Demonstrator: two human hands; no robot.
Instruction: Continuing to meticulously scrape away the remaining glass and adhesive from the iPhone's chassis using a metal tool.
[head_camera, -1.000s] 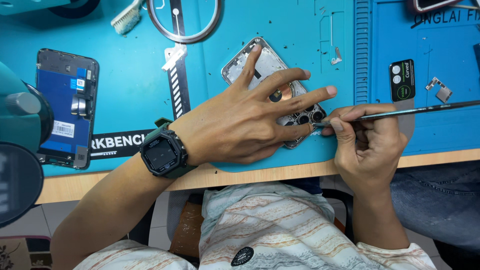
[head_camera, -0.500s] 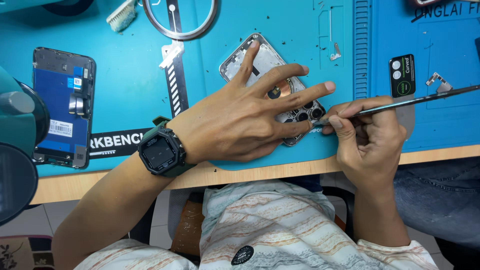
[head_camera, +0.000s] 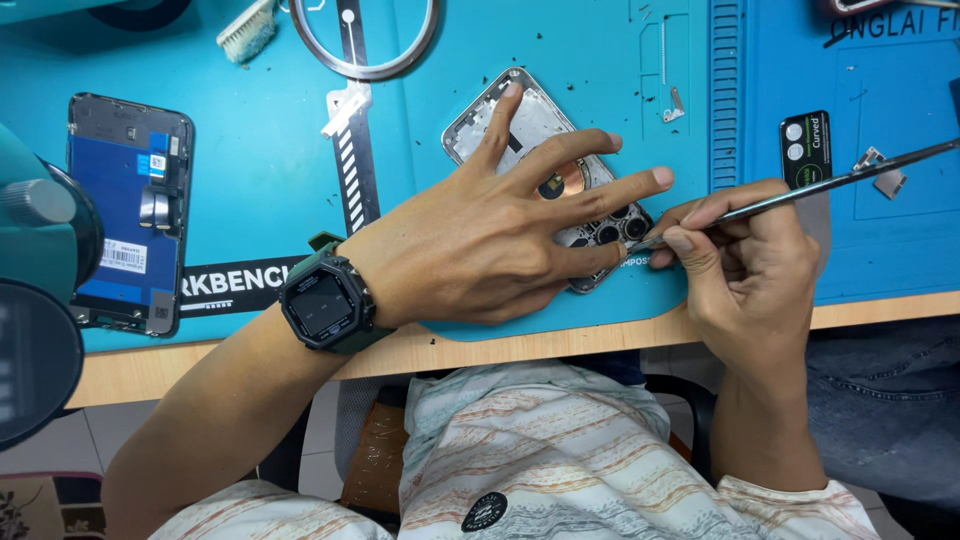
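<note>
A silver phone frame (head_camera: 520, 125) with an exposed copper coil and camera holes lies tilted on the blue work mat (head_camera: 280, 180). My left hand (head_camera: 490, 235), with a dark green watch on the wrist, presses flat on it with fingers spread. My right hand (head_camera: 745, 265) pinches a thin metal prying tool (head_camera: 830, 180) like a pen. The tool's tip touches the frame's corner by the camera holes, and its handle points up to the right.
A detached phone screen (head_camera: 130, 210) lies face down at the left. A metal ring on a striped strip (head_camera: 350, 60) and a brush (head_camera: 245, 28) sit at the top. A small black card (head_camera: 806, 148) and a metal bracket (head_camera: 880, 170) lie on the right. A dark round device (head_camera: 35, 310) fills the left edge.
Almost nothing moved. The tool's handle has tilted a little higher at its right end, and both hands stay on the phone frame's corner.
</note>
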